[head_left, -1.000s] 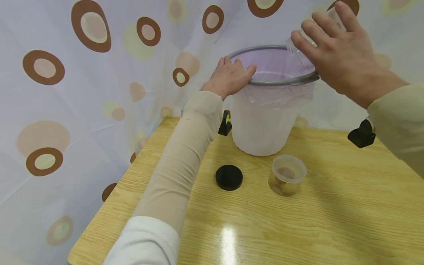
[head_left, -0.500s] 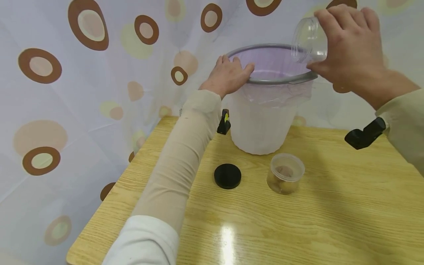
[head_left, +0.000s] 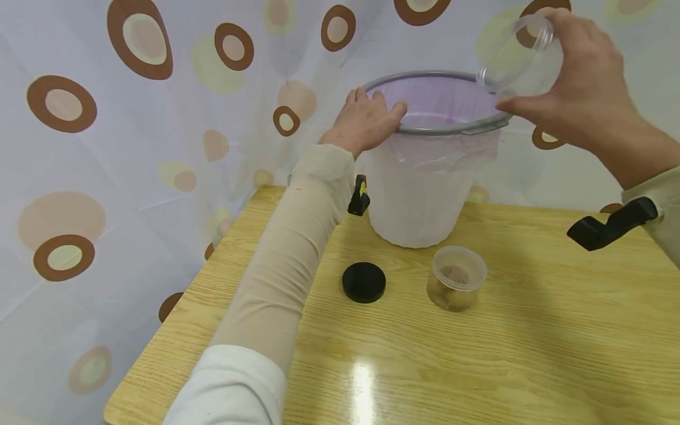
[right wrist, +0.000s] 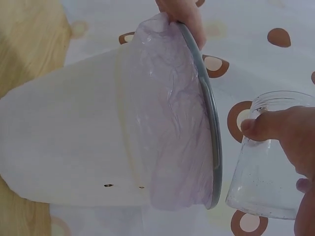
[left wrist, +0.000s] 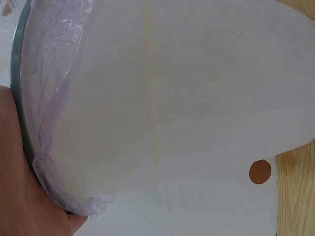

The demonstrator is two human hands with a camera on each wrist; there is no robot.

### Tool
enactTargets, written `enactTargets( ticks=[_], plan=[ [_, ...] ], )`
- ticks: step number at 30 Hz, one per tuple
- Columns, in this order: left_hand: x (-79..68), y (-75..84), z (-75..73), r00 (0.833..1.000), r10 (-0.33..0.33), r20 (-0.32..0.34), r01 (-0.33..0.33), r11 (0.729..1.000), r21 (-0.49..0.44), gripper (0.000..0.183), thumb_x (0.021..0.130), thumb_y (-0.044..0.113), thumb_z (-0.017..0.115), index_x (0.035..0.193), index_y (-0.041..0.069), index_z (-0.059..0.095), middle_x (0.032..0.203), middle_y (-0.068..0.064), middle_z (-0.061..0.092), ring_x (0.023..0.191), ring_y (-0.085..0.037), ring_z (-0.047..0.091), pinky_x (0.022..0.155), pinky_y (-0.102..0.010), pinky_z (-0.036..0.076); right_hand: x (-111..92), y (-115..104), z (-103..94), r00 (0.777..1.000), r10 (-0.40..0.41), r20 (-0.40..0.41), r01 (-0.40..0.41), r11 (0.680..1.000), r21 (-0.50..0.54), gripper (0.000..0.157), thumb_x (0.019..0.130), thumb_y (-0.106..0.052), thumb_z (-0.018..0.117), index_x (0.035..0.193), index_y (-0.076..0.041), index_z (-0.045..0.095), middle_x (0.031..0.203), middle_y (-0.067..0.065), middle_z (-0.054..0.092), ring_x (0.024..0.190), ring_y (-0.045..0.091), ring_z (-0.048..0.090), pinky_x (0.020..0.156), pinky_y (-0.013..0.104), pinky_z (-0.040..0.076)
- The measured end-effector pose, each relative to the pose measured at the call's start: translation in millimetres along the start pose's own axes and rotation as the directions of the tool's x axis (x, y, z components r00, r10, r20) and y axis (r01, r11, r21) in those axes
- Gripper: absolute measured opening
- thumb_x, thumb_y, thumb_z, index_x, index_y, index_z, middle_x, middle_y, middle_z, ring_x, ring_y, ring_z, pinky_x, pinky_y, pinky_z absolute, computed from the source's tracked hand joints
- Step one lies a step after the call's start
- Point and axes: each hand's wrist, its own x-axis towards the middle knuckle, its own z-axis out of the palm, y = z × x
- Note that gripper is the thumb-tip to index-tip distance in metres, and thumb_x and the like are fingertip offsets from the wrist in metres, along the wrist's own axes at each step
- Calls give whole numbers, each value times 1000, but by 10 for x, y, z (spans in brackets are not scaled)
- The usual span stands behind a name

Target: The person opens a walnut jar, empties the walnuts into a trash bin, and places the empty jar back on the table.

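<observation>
Clasping the jar (right wrist: 263,172) between thumb and fingers, the right hand (head_left: 589,82) holds it on its side, mouth leftward, just above the bin (head_left: 419,200)'s right edge. The left hand (head_left: 366,121) rests on the rim (head_left: 435,131), thumb spread; whether its fingers curl underneath cannot be told. The step looks like emptying the jar, nearly done, since only specks show. Next calls for a steady grip, righting it clear of the rim. On the tabletop (head_left: 494,354), a lid (head_left: 363,283) and tub (head_left: 457,280) sit nearer the person.
</observation>
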Motion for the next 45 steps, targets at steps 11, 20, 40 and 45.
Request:
enactTargets(
  ticks=[11,20,40,45],
  plan=[
    [-19,21,3,999,-19,-26,19,999,-26,76,101,58,11,156,7,24,163,-19,17,151,-31,9,124,-36,11,-180,89,14,996,91,-7,-90,990,112,83,79,-26,81,147,-41,36,156,0,33,139,29,29,119,45,24],
    [-14,15,46,999,-6,-54,4,999,-42,75,102,55,9,150,4,35,160,-14,28,151,-30,15,123,-37,9,-311,120,3,986,167,10,-166,973,159,84,76,-27,85,142,-44,36,133,-19,41,126,23,39,87,17,40],
    [-2,-51,98,990,-72,-121,46,978,-203,72,101,56,21,157,12,28,165,-7,20,153,-24,11,124,-33,17,-620,82,56,974,213,76,-226,910,349,70,72,-21,89,127,-35,48,128,-19,45,105,5,42,78,13,34],
    [-1,-59,123,989,-57,-138,28,979,-204,72,101,56,22,157,11,27,165,-6,19,153,-22,11,124,-31,17,-692,107,101,965,242,101,-262,902,344,67,73,-25,89,125,-35,49,127,-22,41,104,3,39,77,13,32]
  ],
)
